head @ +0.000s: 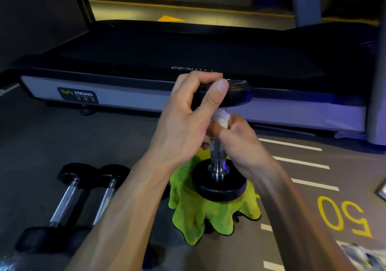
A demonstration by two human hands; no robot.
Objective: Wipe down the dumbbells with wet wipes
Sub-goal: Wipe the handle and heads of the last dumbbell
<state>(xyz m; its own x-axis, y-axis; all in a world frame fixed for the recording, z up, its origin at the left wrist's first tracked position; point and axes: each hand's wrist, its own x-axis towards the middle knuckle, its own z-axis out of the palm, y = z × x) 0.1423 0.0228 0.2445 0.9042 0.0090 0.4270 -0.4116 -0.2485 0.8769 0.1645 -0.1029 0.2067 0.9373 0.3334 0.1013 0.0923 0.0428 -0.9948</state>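
You're in a gym: a treadmill (167,78) runs across the far side, dumbbells (83,197) lie near left, and the floor (302,166) carries painted lane marks.

Three dumbbells (219,137) – one wipe (221,118), green cloth (200,214), treadmill (167,62).

Left hand (188,103) and right hand (240,143) both curled, gripping.

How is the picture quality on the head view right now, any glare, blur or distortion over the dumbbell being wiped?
Head view: dim room; blue glare on the upright dumbbell's chrome handle; the white wipe in the right hand is slightly blurred; the treadmill edge bows from wide-angle distortion.
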